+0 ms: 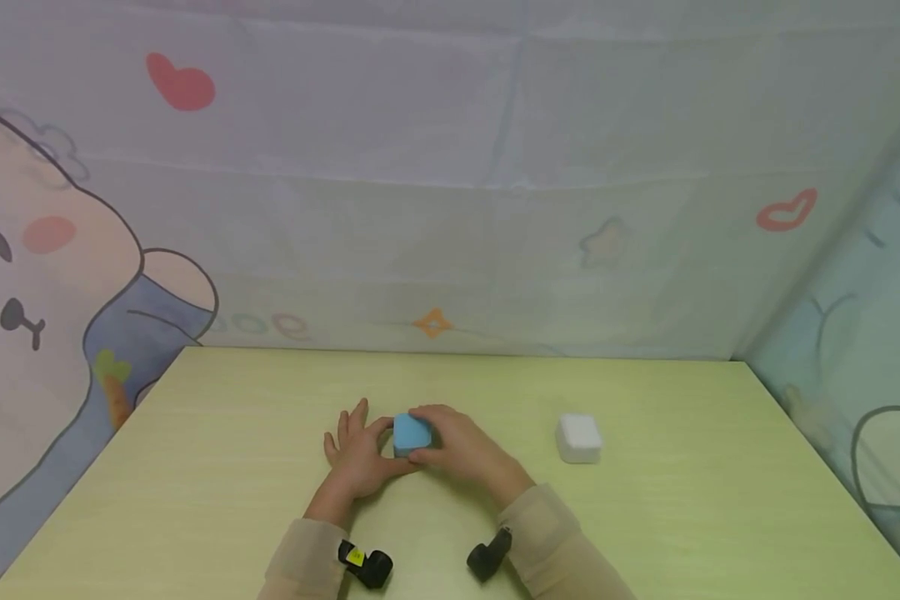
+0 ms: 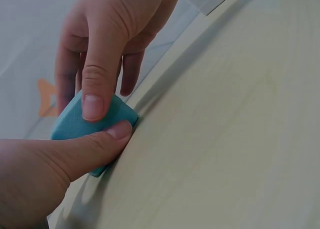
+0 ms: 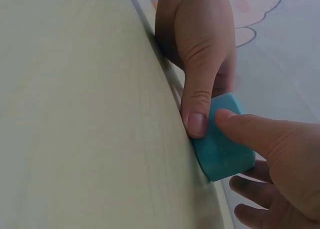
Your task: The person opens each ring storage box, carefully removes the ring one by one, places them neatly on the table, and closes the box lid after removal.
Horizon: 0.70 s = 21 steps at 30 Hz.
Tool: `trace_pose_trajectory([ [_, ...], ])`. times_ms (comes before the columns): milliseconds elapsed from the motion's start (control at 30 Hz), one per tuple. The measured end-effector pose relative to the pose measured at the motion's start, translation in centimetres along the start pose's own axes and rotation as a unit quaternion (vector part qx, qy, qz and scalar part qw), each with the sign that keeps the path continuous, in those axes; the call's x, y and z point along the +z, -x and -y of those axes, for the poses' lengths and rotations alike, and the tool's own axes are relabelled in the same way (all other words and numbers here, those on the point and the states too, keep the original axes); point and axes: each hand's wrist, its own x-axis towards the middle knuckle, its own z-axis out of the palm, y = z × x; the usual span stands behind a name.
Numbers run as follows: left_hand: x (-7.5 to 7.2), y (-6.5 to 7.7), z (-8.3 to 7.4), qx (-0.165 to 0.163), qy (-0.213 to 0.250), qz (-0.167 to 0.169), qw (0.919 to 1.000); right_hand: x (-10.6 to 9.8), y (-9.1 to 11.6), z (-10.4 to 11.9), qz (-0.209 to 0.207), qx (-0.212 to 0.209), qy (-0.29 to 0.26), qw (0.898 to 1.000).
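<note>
A blue rounded block [image 1: 411,435] stands at the middle of the table between both hands. My left hand [image 1: 362,458] pinches it from the left, thumb along the near face and index finger toward the back, the other fingers spread out. From the right, my right hand [image 1: 461,446] grips the same block, its thumb on the near face and its fingers at the far top edge. In the left wrist view both thumbs press the near face of the block [image 2: 72,121]. The right wrist view shows the block [image 3: 225,156] low at the tabletop; its far side is hidden.
A white rounded block [image 1: 579,439] sits on the pale yellow-green table [image 1: 690,500], to the right of the hands. Behind the table's back edge hangs a printed curtain [image 1: 420,167]. Each sleeve cuff carries a small black camera [image 1: 375,568].
</note>
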Motion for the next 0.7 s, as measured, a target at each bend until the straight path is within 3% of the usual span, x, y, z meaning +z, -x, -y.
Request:
trace_pose_trajectory([
  [700, 0.32, -0.33, 0.08, 0.003, -0.001, 0.01, 0.9999, 0.15, 0.73, -0.39, -0.008, -0.002, -0.03, 1.0],
])
